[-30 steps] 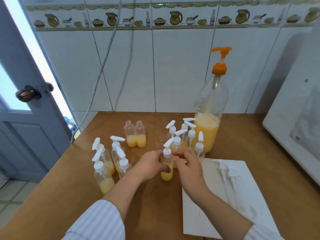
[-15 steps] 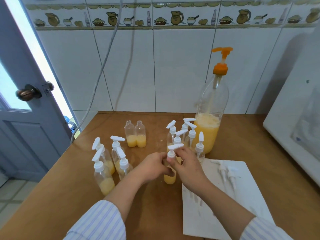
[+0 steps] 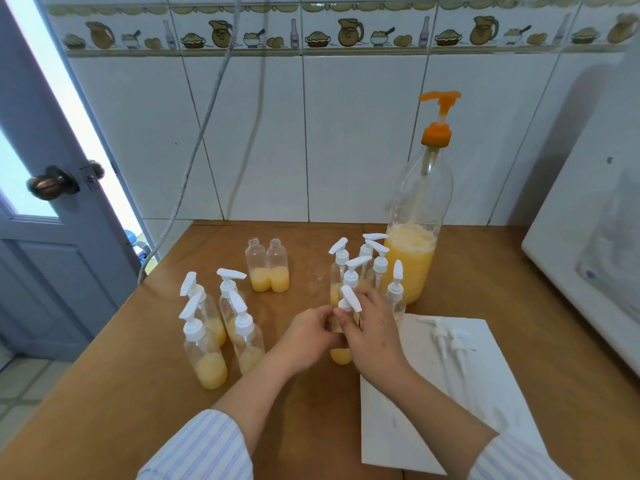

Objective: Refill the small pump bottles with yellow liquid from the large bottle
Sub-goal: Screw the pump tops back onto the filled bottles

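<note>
Head view: the left hand (image 3: 308, 336) grips the body of a small pump bottle (image 3: 341, 355) standing on the table (image 3: 485, 289). The right hand (image 3: 374, 332) pinches its white pump head (image 3: 350, 298) at the neck. Beyond the hands, slightly right, stands the large bottle (image 3: 415, 244); two loose pumps (image 3: 448, 341) lie right of the grip.

Bare table (image 3: 298, 403) lies open between the forearms at 6 o'clock. At 9 o'clock a cluster of four capped bottles (image 3: 216, 327) blocks lateral passage. At 11 o'clock two uncapped bottles (image 3: 267, 266) stand touching, with free table around them. At 12 to 1 o'clock, capped bottles (image 3: 367, 268) and the large bottle (image 3: 415, 233) form a close barrier. At 3 o'clock two loose pumps (image 3: 448, 342) lie on white paper (image 3: 485, 410).
</note>
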